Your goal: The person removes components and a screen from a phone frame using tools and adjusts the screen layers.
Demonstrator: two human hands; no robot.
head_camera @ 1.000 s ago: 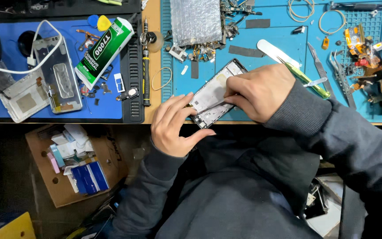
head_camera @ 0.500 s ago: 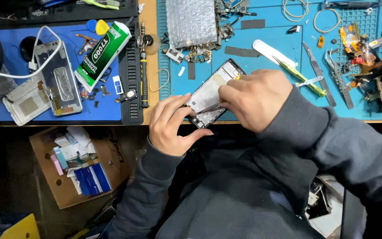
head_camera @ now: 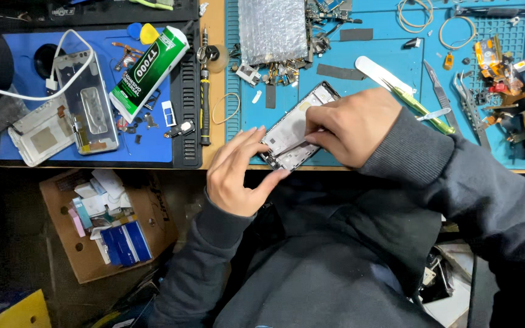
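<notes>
My right fingertips (head_camera: 318, 135) pinch down on something thin inside the opened phone frame (head_camera: 296, 130) (too small to tell what it is), the rest of my right hand (head_camera: 353, 127) curled over its far half. My left hand (head_camera: 238, 173) lies loosely spread, fingertips braced against the frame's near edge, gripping nothing. The frame is a flat rectangle of grey metal and pale inner plates, lying at a slant on the smooth teal work mat (head_camera: 390, 67), its lower corner reaching the bench edge.

Just beyond my right hand lie one white plastic spatula (head_camera: 379, 71) and one pair of yellow-green tweezers (head_camera: 417, 108), near each other. Above the frame sits one sheet of bubble wrap (head_camera: 271, 27), dimpled and clear.

Farther left, on the blue mat (head_camera: 153, 146), I count one green-and-white glue tube (head_camera: 147, 73), one slim black screwdriver (head_camera: 204, 100) and two silvery phone back shells (head_camera: 86, 100), one with a white cable (head_camera: 31, 91) plugged in. Below the bench stands one open cardboard box (head_camera: 86, 258) of small packets.
</notes>
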